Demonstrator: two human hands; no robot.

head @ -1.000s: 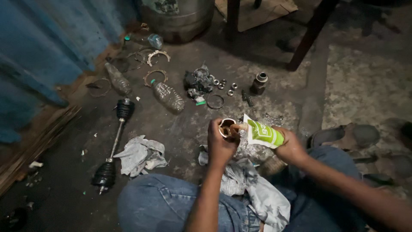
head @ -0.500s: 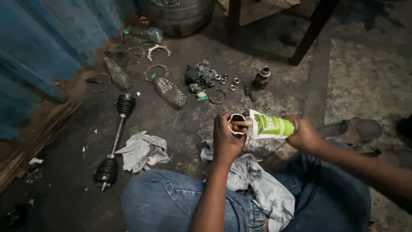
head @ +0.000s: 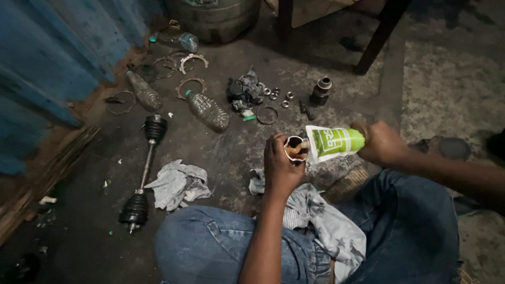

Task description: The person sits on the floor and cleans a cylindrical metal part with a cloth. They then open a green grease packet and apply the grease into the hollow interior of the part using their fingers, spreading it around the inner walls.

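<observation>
Pouch [head: 334, 142]: green, now level, nozzle at cup [head: 295, 148] mouth, above the floor [head: 221, 152].
Right hand [head: 383, 143]: fingers clenched on pouch end, shifted right.
Left hand [head: 281, 167]: fingers wrapped round cup, unchanged.

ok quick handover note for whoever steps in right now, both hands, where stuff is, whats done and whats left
Left hand: wrapped around a small metal cup-shaped joint part, open end up, brownish grease visible inside.
Right hand: gripping the tail of a green and white grease sachet, its open end at the cup's mouth.
Around: axle shaft with rubber boots lies on the floor to the left, grey rag beside it, another cloth on the lap. Bearings and rings, two plastic bottles further out.
Done: some grease in the cup.
Left: how full the cup is cannot be told; the shaft lies apart, not joined to it.
</observation>
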